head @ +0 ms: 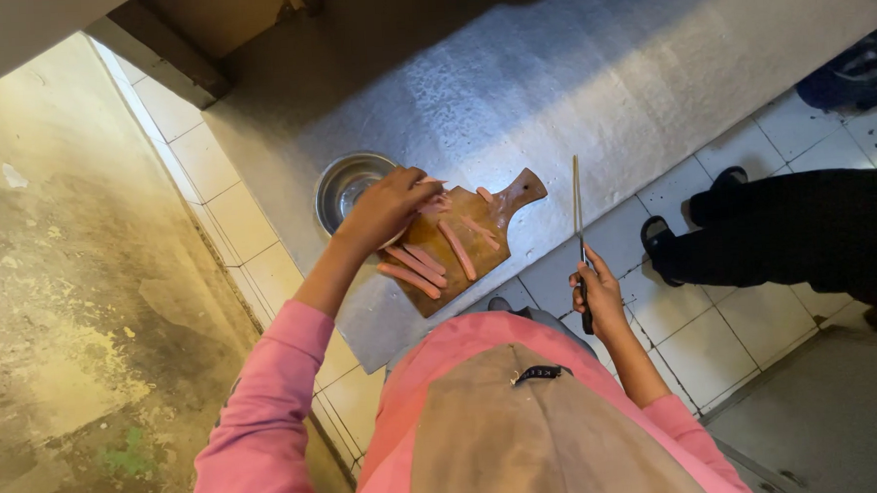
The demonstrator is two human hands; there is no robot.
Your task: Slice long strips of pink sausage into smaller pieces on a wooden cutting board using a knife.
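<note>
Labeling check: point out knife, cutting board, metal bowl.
knife (577, 206), head view, on the blade.
cutting board (501, 206), head view, bare wood near the handle.
metal bowl (342, 190), head view, inner wall.

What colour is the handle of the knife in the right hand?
Black, as far as the head view shows: the knife handle sits mostly hidden inside the right hand.

On the surface (569, 63) lies a cutting board (478, 237) bearing several sausages (456, 250). A bowl (342, 187) sits just left of it, touching. The left hand (389, 207) rests over the board's left end (beside the bowl); the right hand (598, 294), off to the board's right, holds a knife (578, 211).
</note>
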